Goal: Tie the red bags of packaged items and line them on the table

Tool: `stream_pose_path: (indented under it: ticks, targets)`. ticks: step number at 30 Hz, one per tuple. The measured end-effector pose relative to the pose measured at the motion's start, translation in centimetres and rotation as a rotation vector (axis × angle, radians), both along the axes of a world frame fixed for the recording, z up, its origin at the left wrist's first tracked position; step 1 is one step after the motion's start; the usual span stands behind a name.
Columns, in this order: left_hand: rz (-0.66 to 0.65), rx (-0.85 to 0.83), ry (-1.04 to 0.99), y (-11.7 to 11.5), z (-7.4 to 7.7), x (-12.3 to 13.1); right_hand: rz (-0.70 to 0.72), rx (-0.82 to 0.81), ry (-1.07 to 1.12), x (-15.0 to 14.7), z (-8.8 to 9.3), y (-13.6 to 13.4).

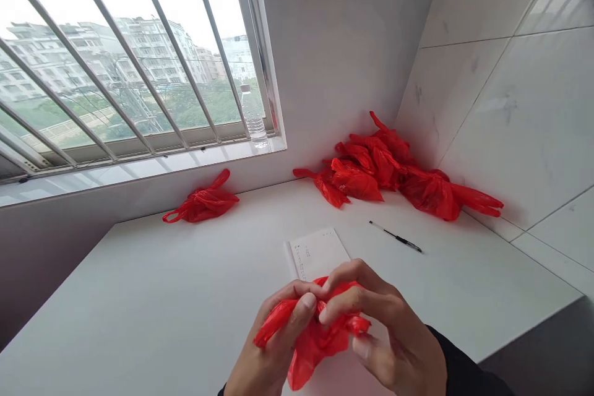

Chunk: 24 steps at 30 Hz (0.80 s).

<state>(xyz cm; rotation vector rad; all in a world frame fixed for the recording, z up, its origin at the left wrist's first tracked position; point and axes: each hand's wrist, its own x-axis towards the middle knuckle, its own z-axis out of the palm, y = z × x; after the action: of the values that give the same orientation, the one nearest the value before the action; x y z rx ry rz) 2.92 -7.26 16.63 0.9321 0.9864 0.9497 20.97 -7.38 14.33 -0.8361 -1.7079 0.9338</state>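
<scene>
Both my hands hold one crumpled red plastic bag (315, 340) low in the middle of the view, just above the white table (153, 297). My left hand (269, 346) pinches the bag's left side with thumb and fingers closed. My right hand (390, 334) curls its fingers over the top and right of the bag. Part of the bag is hidden inside my fingers.
A small notepad (318, 252) lies just beyond my hands, and a black pen (396, 237) to its right. A pile of red bags (394, 173) fills the far right corner. One red bag (202, 203) lies under the barred window. A plastic bottle (253, 114) stands on the sill.
</scene>
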Motion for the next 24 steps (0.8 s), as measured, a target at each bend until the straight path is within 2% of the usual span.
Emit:
stream_pose_path:
  ticks: [3,5,7,9,12,14,17,20,24]
  targets:
    - [-0.069,0.104,0.071,0.4,-0.8,-0.9,0.015,-0.092,-0.006,0.1,-0.9,1.1]
    - [-0.119,0.187,0.127,0.7,-1.2,-1.4,0.043,-0.215,-0.059,0.0,-1.4,2.0]
    - [-0.104,0.243,0.228,0.7,-1.6,-1.6,0.079,-0.326,-0.077,-0.1,-1.7,2.7]
    - [-0.034,0.343,0.378,0.8,-2.3,-1.4,0.106,-0.397,-0.038,-0.2,-2.0,3.0]
    - [0.197,0.635,0.585,0.7,-3.7,-0.7,0.190,-0.478,0.035,-0.4,-2.6,3.2]
    - [0.311,0.791,0.639,0.7,-4.7,-0.1,0.278,-0.535,0.056,-0.5,-3.2,3.4]
    - [0.293,0.878,0.629,0.6,-5.6,0.2,0.379,-0.577,0.096,-0.6,-4.0,3.9]
    - [0.243,0.876,0.649,0.6,-5.6,0.0,0.319,-0.532,0.111,-0.5,-4.1,4.3]
    - [0.144,0.846,0.688,0.4,-5.5,-0.4,0.164,-0.425,0.112,-0.1,-2.8,4.1]
